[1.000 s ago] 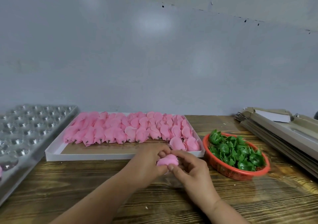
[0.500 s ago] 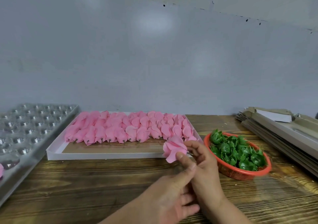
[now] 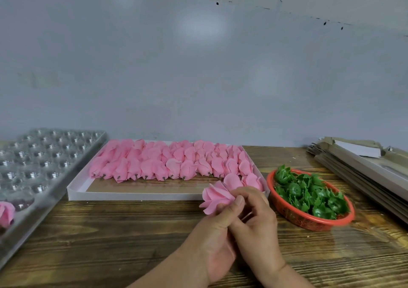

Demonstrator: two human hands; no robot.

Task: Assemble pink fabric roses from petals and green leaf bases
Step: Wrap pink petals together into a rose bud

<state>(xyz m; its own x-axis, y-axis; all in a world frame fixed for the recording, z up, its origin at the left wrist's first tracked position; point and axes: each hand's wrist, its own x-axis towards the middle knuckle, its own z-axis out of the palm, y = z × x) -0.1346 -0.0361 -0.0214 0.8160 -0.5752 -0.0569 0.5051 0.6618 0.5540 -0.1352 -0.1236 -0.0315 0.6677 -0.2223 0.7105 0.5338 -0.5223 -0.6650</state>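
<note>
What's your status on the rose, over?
Both hands on it: left hand and right hand pinch the pink rose above the table. No leaf base fitted yet; green leaf bases wait in the red basket. Nothing obstructing.

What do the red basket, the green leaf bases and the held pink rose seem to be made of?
Red basket: moulded plastic, by its open mesh wall.
Green leaf bases: probably glossy plastic; they catch highlights.
Pink rose: thin matte fabric-like petals, softly creased.

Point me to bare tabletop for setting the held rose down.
Bare wood lies in front of the white tray, between the clear mould tray and the hands. Crowded: the tray's petal rows, the red basket, the cardboard stack.
</note>
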